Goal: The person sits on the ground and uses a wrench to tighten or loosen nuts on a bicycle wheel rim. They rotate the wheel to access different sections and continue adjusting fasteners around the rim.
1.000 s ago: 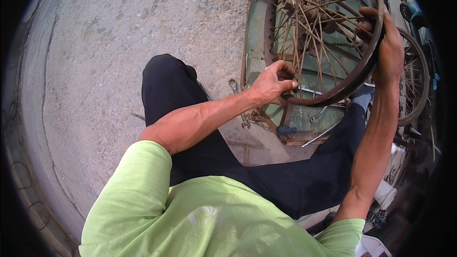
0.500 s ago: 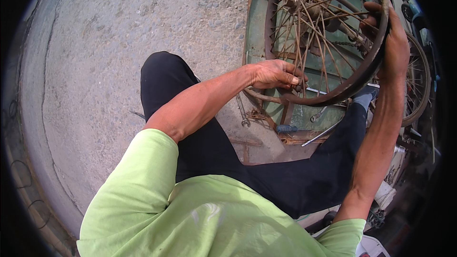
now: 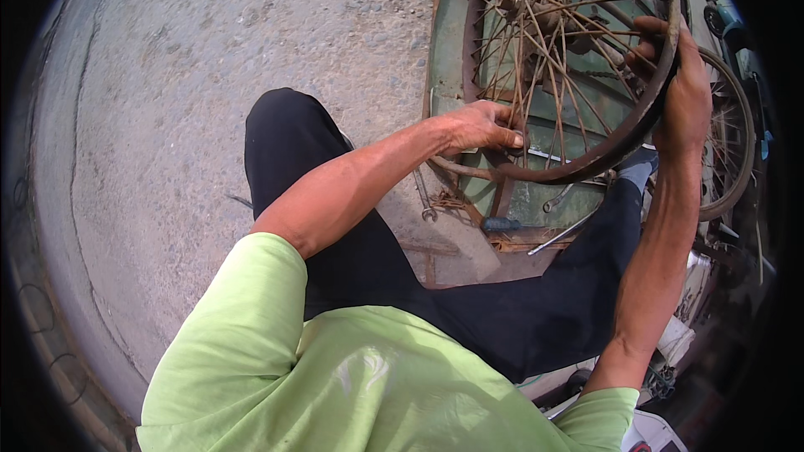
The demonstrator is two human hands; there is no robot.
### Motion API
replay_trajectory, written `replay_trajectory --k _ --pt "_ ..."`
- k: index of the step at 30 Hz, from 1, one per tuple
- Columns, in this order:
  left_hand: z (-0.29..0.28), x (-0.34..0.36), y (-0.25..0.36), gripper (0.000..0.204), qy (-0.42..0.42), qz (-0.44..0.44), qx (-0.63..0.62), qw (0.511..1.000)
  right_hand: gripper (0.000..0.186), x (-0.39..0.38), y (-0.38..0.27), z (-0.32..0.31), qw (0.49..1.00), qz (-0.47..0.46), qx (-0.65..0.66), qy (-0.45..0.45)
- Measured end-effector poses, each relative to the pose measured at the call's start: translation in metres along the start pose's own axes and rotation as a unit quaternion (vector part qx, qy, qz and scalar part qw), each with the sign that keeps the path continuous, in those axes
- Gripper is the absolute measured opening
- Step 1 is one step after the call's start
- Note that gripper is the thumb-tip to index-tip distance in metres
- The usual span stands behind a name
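Note:
A rusty spoked wheel (image 3: 590, 155) with a hub (image 3: 509, 2) stands over a worn green metal panel (image 3: 448, 50). My left hand (image 3: 486, 128) is closed low among the spokes near the rim, thumb and fingers pinched on something small and dark that I cannot make out. My right hand (image 3: 682, 84) grips the right side of the rim, its fingers curled around toward the spokes. An open-end spanner (image 3: 429, 205) lies below my left forearm. A screwdriver with a dark handle (image 3: 501, 224) and a ring spanner (image 3: 557, 201) lie at the panel's lower part.
A second spoked wheel (image 3: 737, 176) is behind my right forearm. Pale cloth (image 3: 674, 339) and other clutter lie at the right. Rough concrete ground (image 3: 167, 100) spreads to the left. My dark-trousered legs (image 3: 285, 142) frame the work.
My left hand has turned flatter at the spokes, its forearm now higher. The wheel and my right hand shifted a little right, then back left, my right hand still on the rim.

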State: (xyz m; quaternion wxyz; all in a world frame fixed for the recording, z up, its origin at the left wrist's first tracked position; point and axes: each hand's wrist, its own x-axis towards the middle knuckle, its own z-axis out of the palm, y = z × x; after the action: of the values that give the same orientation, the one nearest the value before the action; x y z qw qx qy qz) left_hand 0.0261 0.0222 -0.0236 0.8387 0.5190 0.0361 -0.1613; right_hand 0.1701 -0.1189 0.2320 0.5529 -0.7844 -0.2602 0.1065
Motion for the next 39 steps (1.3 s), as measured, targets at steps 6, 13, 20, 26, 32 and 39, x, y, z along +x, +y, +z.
replay_trajectory --k 6,13,20,26,32,39 --pt "0.007 -0.015 0.007 0.057 0.117 0.050 0.269 0.955 0.053 -0.003 0.006 -0.003 1.000 0.000 0.000 0.017" --pt "0.023 -0.033 0.016 0.051 0.216 0.108 0.434 0.868 0.053 -0.006 0.000 0.002 1.000 0.001 -0.019 -0.003" --pt "0.032 -0.034 -0.002 0.034 0.225 0.245 0.437 0.835 0.054 -0.001 0.004 -0.001 1.000 0.012 0.021 -0.002" --pt "0.037 -0.031 0.008 0.036 0.212 0.175 0.375 0.885 0.054 -0.001 0.009 -0.002 0.999 0.000 0.040 0.005" --pt "0.033 -0.033 -0.003 0.038 0.205 0.196 0.324 0.903 0.054 -0.002 0.006 0.000 0.999 -0.008 0.043 -0.001" --pt "0.033 -0.037 0.020 0.046 0.152 0.108 0.377 0.907 0.053 -0.001 0.008 -0.001 0.999 0.007 0.052 0.009"
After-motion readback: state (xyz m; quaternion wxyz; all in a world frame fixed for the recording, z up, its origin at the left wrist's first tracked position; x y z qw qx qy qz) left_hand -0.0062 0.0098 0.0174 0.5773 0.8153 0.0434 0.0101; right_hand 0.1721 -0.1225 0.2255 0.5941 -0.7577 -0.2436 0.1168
